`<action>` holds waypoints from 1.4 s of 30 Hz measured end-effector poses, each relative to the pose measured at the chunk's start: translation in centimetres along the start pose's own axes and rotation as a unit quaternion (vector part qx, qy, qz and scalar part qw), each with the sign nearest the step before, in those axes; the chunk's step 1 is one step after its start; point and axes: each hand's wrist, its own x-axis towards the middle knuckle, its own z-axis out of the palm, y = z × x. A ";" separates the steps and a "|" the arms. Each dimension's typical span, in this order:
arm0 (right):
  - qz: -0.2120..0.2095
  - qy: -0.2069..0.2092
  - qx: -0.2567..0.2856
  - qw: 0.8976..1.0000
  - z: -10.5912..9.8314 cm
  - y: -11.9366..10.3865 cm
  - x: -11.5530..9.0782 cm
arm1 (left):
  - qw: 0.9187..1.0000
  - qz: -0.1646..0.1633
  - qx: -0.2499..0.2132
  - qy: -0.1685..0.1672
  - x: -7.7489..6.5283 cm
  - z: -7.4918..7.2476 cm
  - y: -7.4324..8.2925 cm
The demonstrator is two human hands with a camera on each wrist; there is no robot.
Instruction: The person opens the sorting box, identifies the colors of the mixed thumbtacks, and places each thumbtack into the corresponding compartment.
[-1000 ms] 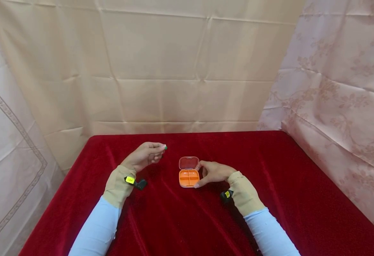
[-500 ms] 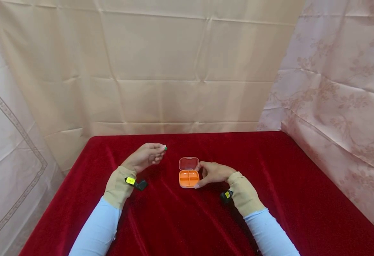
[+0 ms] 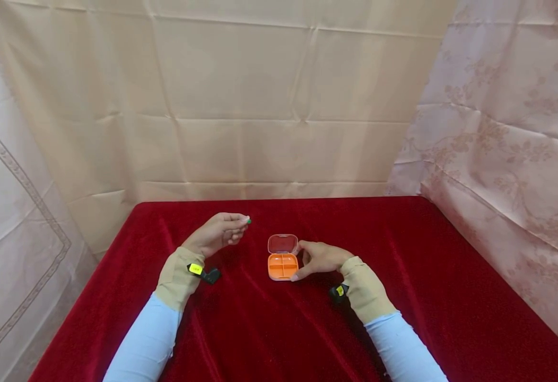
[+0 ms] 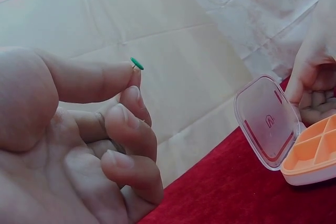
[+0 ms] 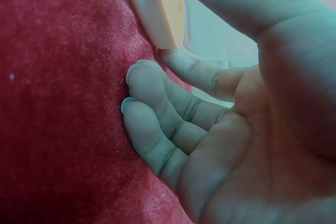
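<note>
My left hand (image 3: 216, 233) is raised at the left, pinching a green-headed thumbtack (image 4: 137, 63) between thumb and index finger. The tack's flat head faces outward, and a bit of its brass-coloured pin shows in the left wrist view; the other fingers are loosely curled. To the right stands an orange pill box (image 3: 282, 267) with four-way dividers, its clear lid (image 4: 266, 121) tipped back. My right hand (image 3: 324, 257) holds the box by its right side, thumb at the front corner and index finger near the hinge. No contents show in the compartments.
A dark red velvet cloth (image 3: 260, 339) covers the table. Beige curtain (image 3: 241, 106) hangs behind its far edge, with patterned pale drapes (image 3: 508, 138) at the right side. A small black camera (image 3: 210, 275) sits at each wrist.
</note>
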 end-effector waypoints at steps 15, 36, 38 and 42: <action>-0.004 -0.003 0.000 1.000 0.0 0.3 0.3 | 1.000 0.007 0.003 -0.002 -0.1 -0.1 0.0; -0.006 -0.002 0.001 1.000 0.0 0.2 0.1 | 0.999 0.006 0.042 -0.004 0.0 0.6 0.0; -0.008 -0.001 0.001 1.000 0.1 0.3 0.2 | 0.999 0.007 0.047 -0.002 0.0 0.7 0.0; -0.016 0.001 0.004 1.000 0.1 0.2 0.2 | 0.998 0.009 0.055 0.002 -0.1 0.8 0.0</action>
